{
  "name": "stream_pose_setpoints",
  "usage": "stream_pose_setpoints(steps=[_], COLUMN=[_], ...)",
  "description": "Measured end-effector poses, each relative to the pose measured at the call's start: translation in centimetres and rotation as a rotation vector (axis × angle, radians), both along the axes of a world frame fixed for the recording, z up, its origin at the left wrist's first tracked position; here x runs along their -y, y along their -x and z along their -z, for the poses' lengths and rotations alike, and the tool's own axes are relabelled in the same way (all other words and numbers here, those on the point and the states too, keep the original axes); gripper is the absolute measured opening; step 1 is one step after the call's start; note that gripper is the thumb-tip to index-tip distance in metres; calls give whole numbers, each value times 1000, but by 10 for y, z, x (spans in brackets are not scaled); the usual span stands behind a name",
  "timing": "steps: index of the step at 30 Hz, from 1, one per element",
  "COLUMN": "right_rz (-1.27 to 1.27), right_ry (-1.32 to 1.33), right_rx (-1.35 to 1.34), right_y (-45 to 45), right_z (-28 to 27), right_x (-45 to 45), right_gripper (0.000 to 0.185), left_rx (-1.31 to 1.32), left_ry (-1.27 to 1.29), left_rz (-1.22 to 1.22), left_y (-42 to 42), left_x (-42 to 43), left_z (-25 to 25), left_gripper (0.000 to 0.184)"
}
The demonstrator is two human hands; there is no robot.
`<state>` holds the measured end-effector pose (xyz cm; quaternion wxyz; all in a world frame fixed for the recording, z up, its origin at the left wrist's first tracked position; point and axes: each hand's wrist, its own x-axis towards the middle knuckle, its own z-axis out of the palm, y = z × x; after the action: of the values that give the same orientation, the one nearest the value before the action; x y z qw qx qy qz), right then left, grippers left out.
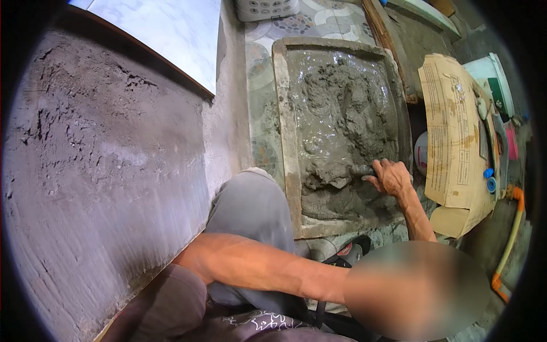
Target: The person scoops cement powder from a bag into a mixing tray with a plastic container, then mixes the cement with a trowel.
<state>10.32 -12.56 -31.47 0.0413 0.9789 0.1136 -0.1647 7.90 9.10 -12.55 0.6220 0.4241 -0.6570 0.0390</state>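
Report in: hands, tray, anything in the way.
Right hand closed on a smeared handle; left hand hidden by blur. Wet cement heaped unevenly in tray. Cardboard beside tray's right side, not over it.

An indoor building site is indicated by: wet cement mortar (350, 108), held in a rectangular mixing trough (289, 148); one cement-rendered surface (114, 176), pitted and streaked; one marble-patterned slab (162, 37), edged in brown; pebble-patterned floor tiles (259, 62); one stained cardboard carton (450, 137); one white bucket (496, 82); one yellow pipe (509, 244), fitted with orange elbows (518, 195).
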Motion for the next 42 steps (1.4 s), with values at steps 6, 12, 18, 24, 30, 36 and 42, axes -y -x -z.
stream_pose_setpoints(steps=[6, 12, 18, 24, 30, 36, 42], right_rz=[199, 142, 285, 631, 1361, 1560, 1579], right_ry=[10, 64, 99, -68, -868, -1193, -1153], right_rx=[29, 58, 36, 165, -99, 16, -12], right_y=[-22, -45, -79, -88, -96, -78, -98], right_z=[1, -23, -59, -43, -57, -76, 5], right_x=[-7, 4, 8, 2, -6, -9, -43], right_gripper=[48, 48, 50, 61, 68, 60, 59], left_rx=[-47, -73, -84, -62, -85, -88, -57], left_ry=[-34, 27, -1, -58, -15, -3, -29], left_rz=[-1, -43, -25, 45, -66, -99, -35], left_y=[-12, -4, -23, -44, -42, -42, -39], left_x=[-8, 11, 5, -1, 4, 11, 3], left_z=[-8, 3, -7, -10, -9, -8, -12], left_gripper=[32, 32, 38, 67, 48, 42, 41])
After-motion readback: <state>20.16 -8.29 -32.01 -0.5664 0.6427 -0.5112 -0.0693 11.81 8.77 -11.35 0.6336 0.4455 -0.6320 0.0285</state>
